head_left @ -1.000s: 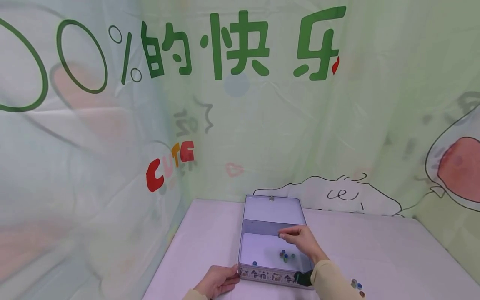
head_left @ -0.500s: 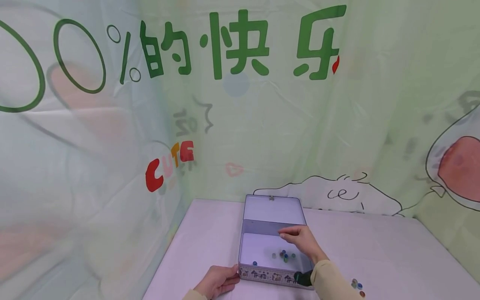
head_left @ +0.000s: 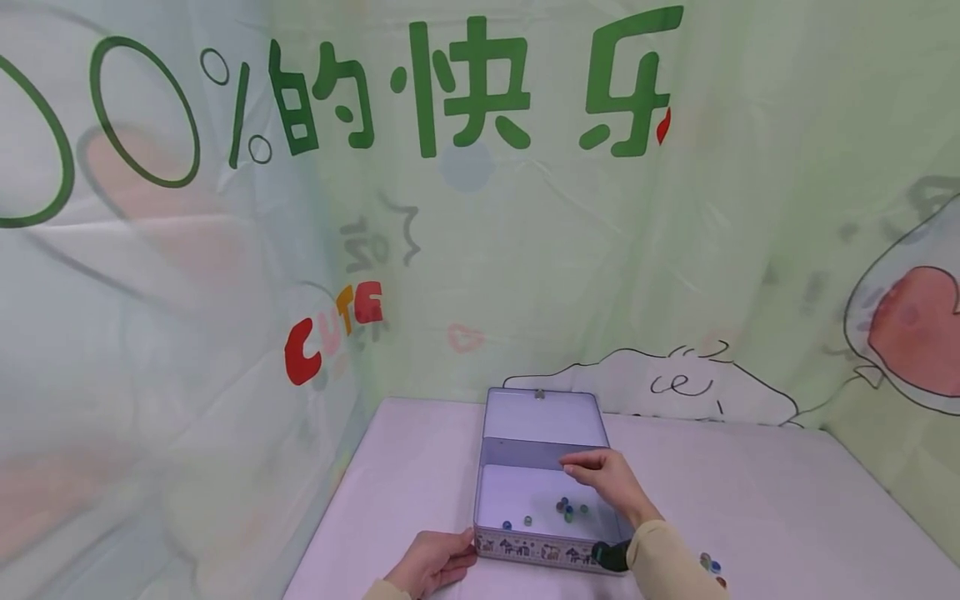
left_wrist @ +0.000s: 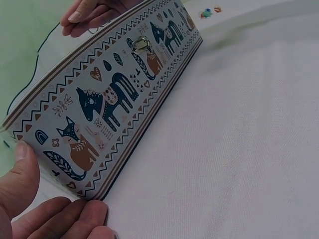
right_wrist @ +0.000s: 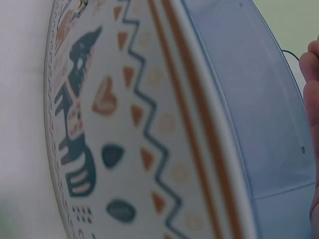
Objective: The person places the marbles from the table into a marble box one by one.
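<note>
An opened tin box (head_left: 551, 552) with animal patterns on its side stands on the white-covered table. Inside lie several glass marbles: a cluster (head_left: 566, 510), a green marble (head_left: 528, 521) and a blue marble (head_left: 507, 526) near the front left corner. My left hand (head_left: 435, 560) grips the box's front left corner; in the left wrist view its thumb (left_wrist: 22, 167) is against the side and its fingers are at the bottom edge. Above the box's interior hangs my right hand (head_left: 607, 479), fingers extended and nothing visible between them. The right wrist view shows only its edge.
More marbles (head_left: 709, 565) lie on the table (head_left: 750, 492) to the right of the box. The raised lid (head_left: 543, 417) stands at the back, near the printed curtain (head_left: 600, 250). A dark band (head_left: 611, 556) on the right wrist overlaps the box front.
A marble has left my right hand's fingers, landed in the box and rolled left and forward toward the blue marble. The left hand stays at the corner.
</note>
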A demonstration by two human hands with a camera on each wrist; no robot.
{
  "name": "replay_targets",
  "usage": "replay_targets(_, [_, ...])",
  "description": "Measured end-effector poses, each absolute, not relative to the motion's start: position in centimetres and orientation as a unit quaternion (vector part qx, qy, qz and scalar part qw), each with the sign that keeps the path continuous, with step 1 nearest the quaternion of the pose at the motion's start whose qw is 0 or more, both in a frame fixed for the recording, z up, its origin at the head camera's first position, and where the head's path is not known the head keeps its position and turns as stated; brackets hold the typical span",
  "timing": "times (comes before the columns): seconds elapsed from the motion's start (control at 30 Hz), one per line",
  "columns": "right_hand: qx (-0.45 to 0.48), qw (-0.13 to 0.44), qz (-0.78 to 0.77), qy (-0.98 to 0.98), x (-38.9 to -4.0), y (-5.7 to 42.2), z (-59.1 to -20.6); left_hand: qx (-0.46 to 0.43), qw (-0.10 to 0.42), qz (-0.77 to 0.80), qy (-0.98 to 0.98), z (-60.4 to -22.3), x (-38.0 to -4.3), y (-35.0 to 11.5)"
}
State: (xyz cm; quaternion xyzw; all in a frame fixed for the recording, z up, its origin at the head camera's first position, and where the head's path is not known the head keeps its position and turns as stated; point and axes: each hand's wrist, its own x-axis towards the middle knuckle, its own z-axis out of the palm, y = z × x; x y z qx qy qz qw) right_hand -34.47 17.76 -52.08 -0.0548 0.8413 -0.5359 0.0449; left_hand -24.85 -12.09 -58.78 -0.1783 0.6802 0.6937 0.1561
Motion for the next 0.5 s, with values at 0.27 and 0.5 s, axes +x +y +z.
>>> replay_targets(0.27, [-0.055, 0.036, -0.540, 0.839, -33.7, 20.2, -50.8, -0.176, 0.157, 0.698, 0.676, -58.7, -24.7, -12.0])
replay_targets(0.5, [-0.039, 0.034, -0.526, 0.849, -33.5, 25.5, -50.9, -0.181, 0.160, 0.697, 0.675, -58.4, -24.6, -12.1])
